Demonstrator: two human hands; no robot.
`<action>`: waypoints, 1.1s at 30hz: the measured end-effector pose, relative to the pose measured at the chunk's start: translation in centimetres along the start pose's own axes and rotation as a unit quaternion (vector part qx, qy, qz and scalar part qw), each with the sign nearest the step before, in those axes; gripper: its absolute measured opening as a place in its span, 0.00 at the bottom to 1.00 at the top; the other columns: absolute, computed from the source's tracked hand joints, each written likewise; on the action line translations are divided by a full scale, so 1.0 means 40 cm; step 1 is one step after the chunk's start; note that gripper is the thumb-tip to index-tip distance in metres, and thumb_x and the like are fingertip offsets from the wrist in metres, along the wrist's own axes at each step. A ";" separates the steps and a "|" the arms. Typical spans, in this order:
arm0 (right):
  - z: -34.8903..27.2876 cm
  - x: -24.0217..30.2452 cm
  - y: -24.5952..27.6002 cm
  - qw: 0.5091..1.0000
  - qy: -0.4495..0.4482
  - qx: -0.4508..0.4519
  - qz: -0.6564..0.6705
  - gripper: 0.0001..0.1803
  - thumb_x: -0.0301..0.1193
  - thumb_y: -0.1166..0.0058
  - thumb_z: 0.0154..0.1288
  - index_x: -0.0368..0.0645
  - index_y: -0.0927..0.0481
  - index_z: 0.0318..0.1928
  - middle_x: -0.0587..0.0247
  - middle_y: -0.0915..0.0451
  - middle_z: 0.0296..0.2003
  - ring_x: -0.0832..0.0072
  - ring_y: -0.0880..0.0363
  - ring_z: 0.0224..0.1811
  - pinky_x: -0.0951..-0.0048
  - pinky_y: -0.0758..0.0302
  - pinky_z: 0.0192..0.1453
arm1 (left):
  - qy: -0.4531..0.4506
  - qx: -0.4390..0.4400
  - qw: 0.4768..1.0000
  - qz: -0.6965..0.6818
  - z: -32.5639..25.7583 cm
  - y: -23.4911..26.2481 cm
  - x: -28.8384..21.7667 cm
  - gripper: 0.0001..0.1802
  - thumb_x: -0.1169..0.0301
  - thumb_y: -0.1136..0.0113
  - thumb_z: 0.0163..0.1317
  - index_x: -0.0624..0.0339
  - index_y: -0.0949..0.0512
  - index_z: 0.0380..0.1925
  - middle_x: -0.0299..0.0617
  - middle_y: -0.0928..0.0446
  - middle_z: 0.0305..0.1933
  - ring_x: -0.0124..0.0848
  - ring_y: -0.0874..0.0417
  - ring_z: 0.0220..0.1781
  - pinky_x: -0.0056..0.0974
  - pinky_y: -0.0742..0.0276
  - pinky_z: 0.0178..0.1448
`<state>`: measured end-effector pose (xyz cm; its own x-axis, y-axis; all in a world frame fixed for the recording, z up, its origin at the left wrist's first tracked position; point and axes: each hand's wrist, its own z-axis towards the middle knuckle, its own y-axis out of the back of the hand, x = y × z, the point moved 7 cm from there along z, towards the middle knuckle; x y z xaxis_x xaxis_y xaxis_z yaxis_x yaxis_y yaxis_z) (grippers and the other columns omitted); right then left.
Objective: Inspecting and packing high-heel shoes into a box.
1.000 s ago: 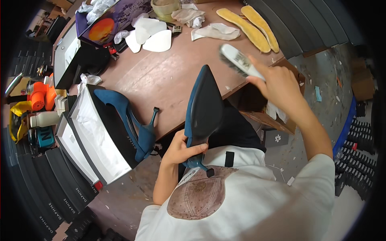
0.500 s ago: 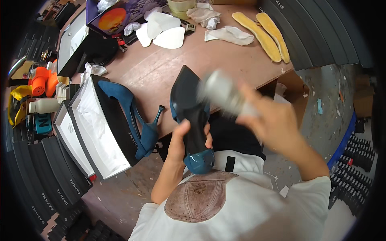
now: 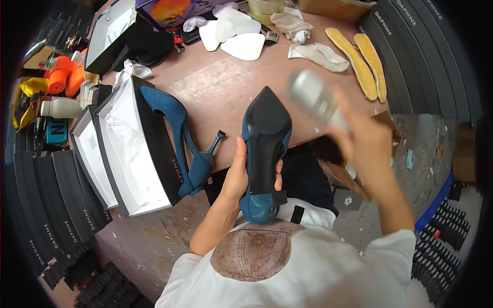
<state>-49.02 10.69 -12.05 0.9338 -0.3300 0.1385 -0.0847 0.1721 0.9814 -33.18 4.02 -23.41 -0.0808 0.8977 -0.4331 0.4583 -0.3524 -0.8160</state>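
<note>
In my left hand [image 3: 237, 177] is a teal high-heeled shoe [image 3: 260, 205], turned sole up, with its pointed toe away from me. The fingers wrap round its waist, and the black sole [image 3: 267, 120] faces up. My right hand [image 3: 359, 136] grips a pale grey, bottle-like cylinder [image 3: 311, 95], smeared by motion. It is held above the table, to the right of the sole and apart from it. The matching teal shoe [image 3: 179, 120] lies on its side at the left, against an opened shoe box [image 3: 167, 154] with white tissue paper [image 3: 128, 138] in it.
White flat pads [image 3: 244, 46], a white cloth [image 3: 318, 55] and two yellow insoles [image 3: 352, 61] lie on the table [image 3: 205, 82]. Stacked dark boxes [image 3: 405, 61] stand at the far right, more boxes [image 3: 59, 205] at the left. An orange tool [image 3: 60, 74] and white bottle [image 3: 61, 108] are far left.
The shoe in my left hand has shifted right, and its heel tip shows now. My right hand has moved the cylinder up and right, away from the sole. The whole view has shifted too.
</note>
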 end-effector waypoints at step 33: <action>0.805 0.544 -0.329 0.942 0.266 -0.161 0.126 0.33 0.35 0.42 0.54 0.56 0.34 0.63 0.46 0.37 0.59 0.48 0.33 0.54 0.55 0.33 0.57 | -0.080 0.038 0.983 0.159 -0.029 0.085 0.035 0.34 0.68 0.42 0.63 0.63 0.44 0.66 0.46 0.25 0.52 0.30 0.22 0.51 0.31 0.25 0.50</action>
<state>-38.80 -28.64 -17.68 0.9475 0.2566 0.1909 -0.2968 0.4831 0.8237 -30.71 4.38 -26.33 -0.0853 0.6875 -0.7212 0.4156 -0.6333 -0.6528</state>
